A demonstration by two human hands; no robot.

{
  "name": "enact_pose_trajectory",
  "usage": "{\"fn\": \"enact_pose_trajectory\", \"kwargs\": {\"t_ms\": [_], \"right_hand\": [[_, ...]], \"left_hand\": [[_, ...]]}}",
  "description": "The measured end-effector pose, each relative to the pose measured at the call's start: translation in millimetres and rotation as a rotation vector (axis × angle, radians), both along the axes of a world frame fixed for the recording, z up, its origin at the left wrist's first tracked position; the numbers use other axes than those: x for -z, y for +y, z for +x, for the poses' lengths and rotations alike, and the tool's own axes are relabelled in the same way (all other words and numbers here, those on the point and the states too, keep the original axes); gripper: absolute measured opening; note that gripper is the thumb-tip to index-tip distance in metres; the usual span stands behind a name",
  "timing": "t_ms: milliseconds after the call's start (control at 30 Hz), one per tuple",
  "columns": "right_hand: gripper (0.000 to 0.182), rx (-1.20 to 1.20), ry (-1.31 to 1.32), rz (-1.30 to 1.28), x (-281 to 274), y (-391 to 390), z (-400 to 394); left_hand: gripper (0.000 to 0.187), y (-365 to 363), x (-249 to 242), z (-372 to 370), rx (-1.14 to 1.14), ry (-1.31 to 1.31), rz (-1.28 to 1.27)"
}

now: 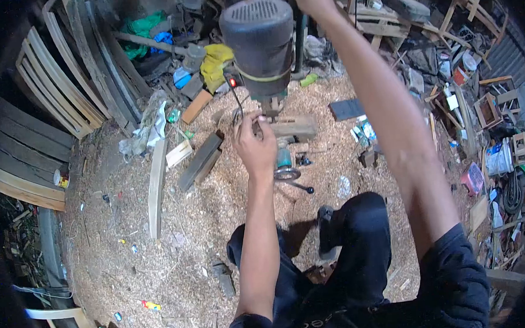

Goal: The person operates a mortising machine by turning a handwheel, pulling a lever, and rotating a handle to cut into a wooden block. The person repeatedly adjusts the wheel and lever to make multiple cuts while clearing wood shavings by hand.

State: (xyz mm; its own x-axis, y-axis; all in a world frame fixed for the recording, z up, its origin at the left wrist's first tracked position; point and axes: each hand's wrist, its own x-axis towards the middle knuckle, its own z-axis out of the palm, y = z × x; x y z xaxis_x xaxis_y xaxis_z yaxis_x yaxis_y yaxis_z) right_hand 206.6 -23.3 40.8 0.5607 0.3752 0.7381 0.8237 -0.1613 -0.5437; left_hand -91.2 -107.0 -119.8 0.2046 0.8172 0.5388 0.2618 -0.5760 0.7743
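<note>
Knees [365,218], two, in dark trousers come nearest, over a floor [128,226] strewn with shavings. Ahead stands one upright machine [263,83] with one handwheel [287,174] low down and one wooden piece [299,127] beneath its head. The left hand [255,141] points forward at that piece's left end, fingers bent and partly covering it; whether they pinch it, I cannot tell. The right arm is stretched past the motor [257,35], its right hand [314,1] curled at the top edge, grip unclear. Leftward lie one long pale plank [158,191] and one dark beam [200,159]; farther, one orange-brown block [197,106] and one yellow cloth [216,67]. The motor blocks what is behind.
</note>
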Motion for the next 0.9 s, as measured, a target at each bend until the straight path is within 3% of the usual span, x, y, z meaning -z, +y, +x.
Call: {"fn": "enact_pose_trajectory", "kwargs": {"t_ms": [100,200,300,433,567,600,667,700,733,767,800,867,900], "right_hand": [[0.035,-0.025,-0.14,0.068,-2,-5,-1],[0.038,-0.075,-0.025,-0.007,-10,-1,3],[0.047,0.038,0.076,-0.162,-14,21,20],[0.051,-0.02,0.042,-0.144,-2,11,14],[0.046,-0.09,0.12,0.231,90,-45,-27],[0.05,0.011,0.239,0.124,125,-67,-44],[0.052,-0.092,0.281,0.102,226,-102,-60],[0.052,0.009,0.376,-0.276,273,-130,-74],[0.052,0.02,0.559,-0.44,313,-156,-93],[0.056,-0.094,0.485,-0.633,360,-183,-100],[0.061,-0.009,0.529,-0.697,424,-200,-112],[0.074,-0.152,0.647,-0.986,418,-242,-158],[0.078,-0.126,0.696,-1.131,447,-249,-170]], "left_hand": [[0.014,-1,7,4,0.014,-0.033,0.02],[0.014,-10,11,4,0.016,-0.033,0.03],[0.013,-15,20,2,0.028,-0.013,0.046],[0.018,-11,20,-13,-0.003,0.084,-0.043],[0.022,2,51,-28,0.033,0.133,-0.15],[0.026,-2,63,-31,0.078,0.233,-0.215],[0.035,-2,80,-38,0.159,0.421,-0.321],[0.041,-2,96,-42,0.197,0.584,-0.322],[0.047,-4,118,-44,0.239,0.75,-0.328],[0.053,-9,137,-46,0.282,0.916,-0.336],[0.058,-14,154,-51,0.327,0.983,-0.308],[0.07,-20,178,-56,0.415,1.126,-0.237],[0.073,-28,180,-60,0.43,1.142,-0.257]]}}
